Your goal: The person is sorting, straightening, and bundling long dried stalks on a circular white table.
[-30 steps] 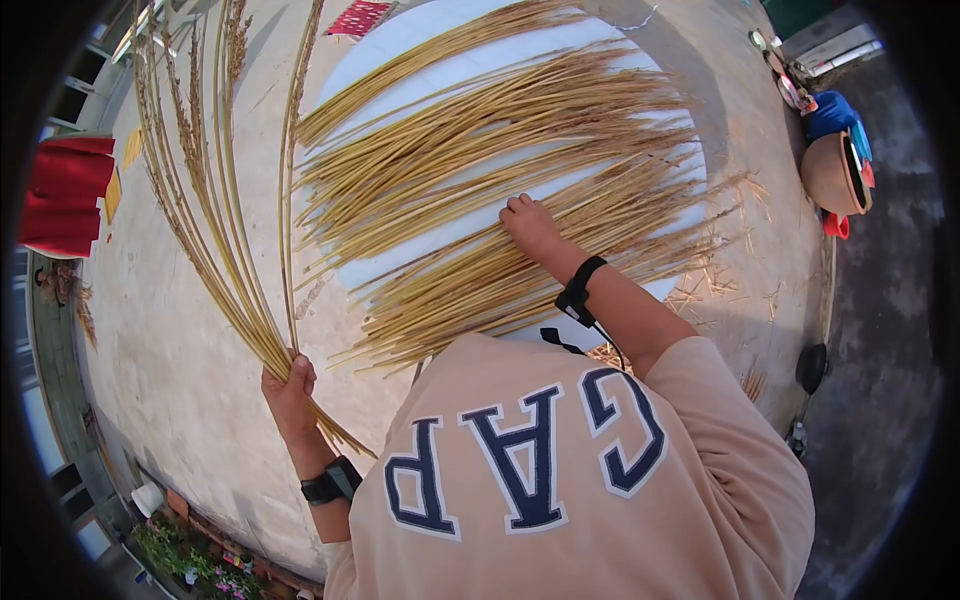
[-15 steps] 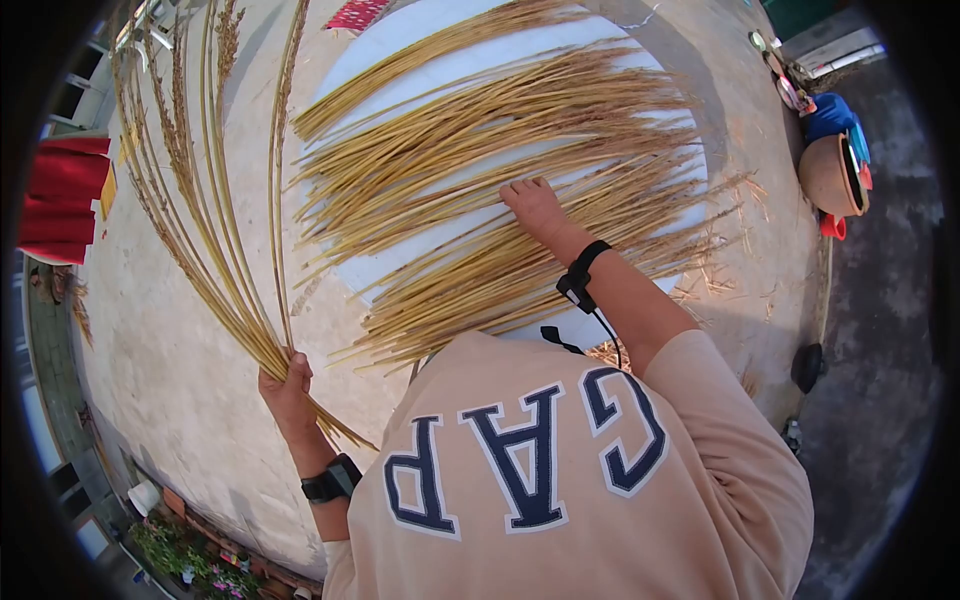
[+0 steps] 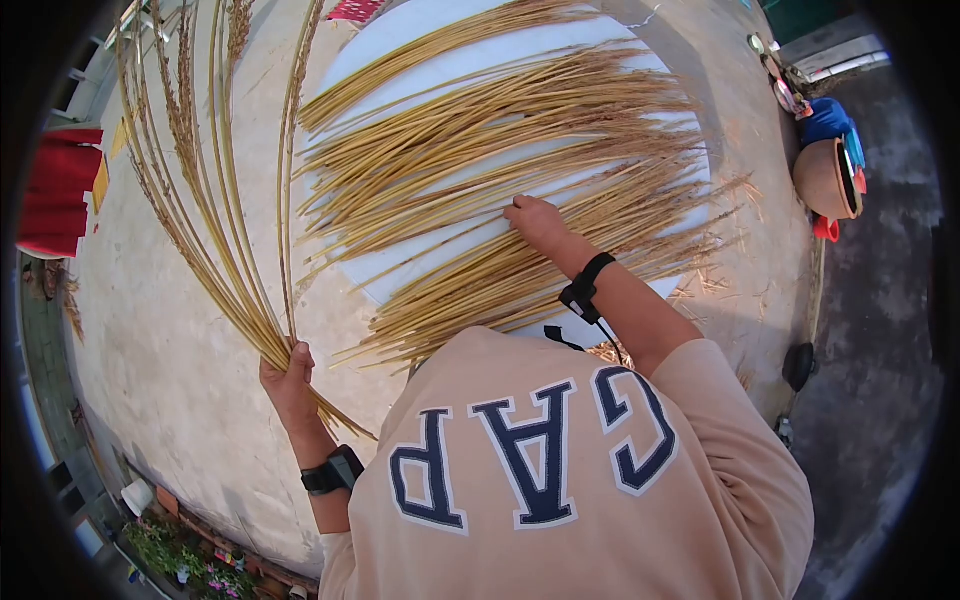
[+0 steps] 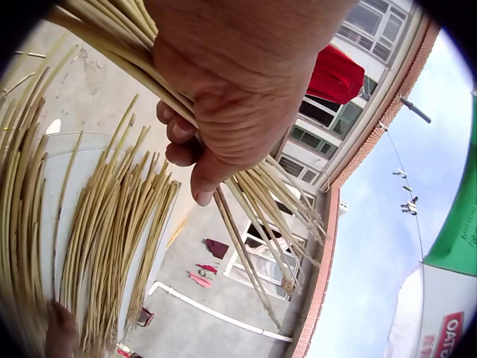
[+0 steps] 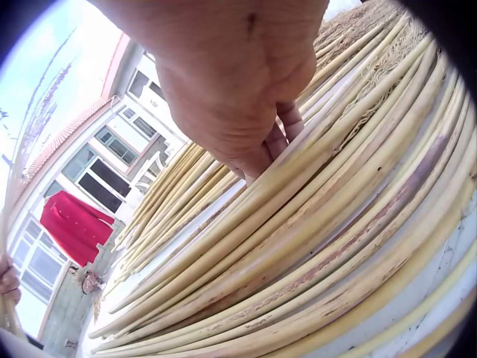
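Note:
My left hand (image 3: 290, 388) grips a bundle of long stalks (image 3: 235, 290) with seed heads, held upright left of a round white table (image 3: 375, 285). In the left wrist view the fingers of this hand (image 4: 242, 82) are wrapped round the bundle, the cut ends poking out below. Several groups of stalks (image 3: 430, 140) lie across the table. Over the nearest group (image 3: 470, 290), my right hand (image 3: 542, 228) pinches a stalk at its far edge. Seen from the right wrist, this hand (image 5: 231, 89) has its fingertips bent down among the stalks, partly hidden.
Beyond the table lies a red patterned cloth (image 3: 352, 10). A clay pot (image 3: 828, 180), a blue bag (image 3: 826, 120) and a red container (image 3: 826, 229) stand at the right. Red cloth (image 3: 60, 190) hangs at the left, with plants (image 3: 165, 550) at the lower left. Loose bits litter the ground.
My right hand has shifted slightly toward my body, its fingers now more bent. The left hand keeps its grip while the tops of its bundle sway a little.

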A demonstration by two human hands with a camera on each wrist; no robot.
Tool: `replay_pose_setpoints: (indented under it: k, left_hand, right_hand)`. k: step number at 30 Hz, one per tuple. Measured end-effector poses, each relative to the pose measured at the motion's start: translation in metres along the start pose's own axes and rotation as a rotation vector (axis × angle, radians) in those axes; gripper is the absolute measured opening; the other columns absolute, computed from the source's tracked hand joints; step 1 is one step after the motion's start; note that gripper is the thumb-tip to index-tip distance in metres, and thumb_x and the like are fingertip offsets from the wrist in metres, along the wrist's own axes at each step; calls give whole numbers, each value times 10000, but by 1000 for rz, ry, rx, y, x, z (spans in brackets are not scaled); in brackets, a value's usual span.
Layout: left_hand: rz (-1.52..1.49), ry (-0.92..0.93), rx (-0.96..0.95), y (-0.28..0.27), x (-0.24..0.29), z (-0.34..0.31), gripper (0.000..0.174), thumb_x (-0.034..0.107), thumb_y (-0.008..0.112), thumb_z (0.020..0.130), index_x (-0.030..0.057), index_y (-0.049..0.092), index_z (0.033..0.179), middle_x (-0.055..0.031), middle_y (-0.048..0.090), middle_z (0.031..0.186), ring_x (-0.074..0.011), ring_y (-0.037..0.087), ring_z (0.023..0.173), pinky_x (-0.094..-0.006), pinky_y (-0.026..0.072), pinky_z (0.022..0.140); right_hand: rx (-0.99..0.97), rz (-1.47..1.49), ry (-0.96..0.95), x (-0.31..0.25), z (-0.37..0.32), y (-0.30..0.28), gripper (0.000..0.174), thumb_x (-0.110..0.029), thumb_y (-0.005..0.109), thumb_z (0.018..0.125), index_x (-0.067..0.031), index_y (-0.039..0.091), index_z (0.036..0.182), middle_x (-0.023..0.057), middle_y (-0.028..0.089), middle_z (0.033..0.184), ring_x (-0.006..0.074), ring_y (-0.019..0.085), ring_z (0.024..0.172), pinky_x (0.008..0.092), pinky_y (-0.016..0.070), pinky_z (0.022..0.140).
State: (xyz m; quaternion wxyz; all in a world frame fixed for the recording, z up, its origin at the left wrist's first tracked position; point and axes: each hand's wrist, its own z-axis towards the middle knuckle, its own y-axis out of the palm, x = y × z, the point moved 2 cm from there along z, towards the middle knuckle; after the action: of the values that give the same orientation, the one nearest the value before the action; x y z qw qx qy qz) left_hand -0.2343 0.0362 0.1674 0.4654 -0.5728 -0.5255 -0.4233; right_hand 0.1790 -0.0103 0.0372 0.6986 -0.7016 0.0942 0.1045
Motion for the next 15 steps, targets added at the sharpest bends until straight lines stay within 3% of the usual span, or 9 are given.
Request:
replay_pose_setpoints:
  k: [5, 7, 11, 15]
  left_hand:
    - [14, -10, -10, 0, -1, 8, 123, 41, 632, 766, 33, 526, 825, -8, 505, 615, -51, 429, 496, -165, 300, 412]
    - [-1, -18, -11, 1, -4, 13, 123, 39, 628, 768, 34, 520, 825, -8, 502, 612, -44, 421, 490, -158, 290, 412]
    - [-8, -24, -55, -1, -10, 25, 132, 47, 634, 764, 33, 518, 824, -10, 498, 611, -42, 415, 487, -157, 285, 411]
    - [8, -37, -86, 1, -12, 34, 132, 47, 635, 762, 34, 519, 824, -9, 497, 610, -41, 409, 485, -159, 283, 412]
  right_hand:
    - [18, 94, -68, 1, 2, 3, 149, -140, 653, 685, -112, 600, 821, 73, 514, 788, 272, 530, 817, 400, 452, 700]
    - [-131, 35, -65, -4, 2, 2, 82, -113, 601, 732, -106, 601, 813, 82, 530, 834, 278, 534, 862, 419, 431, 739]
    - [-140, -136, -37, -8, 4, 12, 102, -99, 555, 760, -101, 576, 859, 82, 533, 847, 284, 521, 887, 406, 405, 775]
    - [-21, -135, -42, -9, 4, 2, 163, -60, 525, 763, -103, 538, 919, 81, 539, 836, 270, 527, 854, 387, 392, 796]
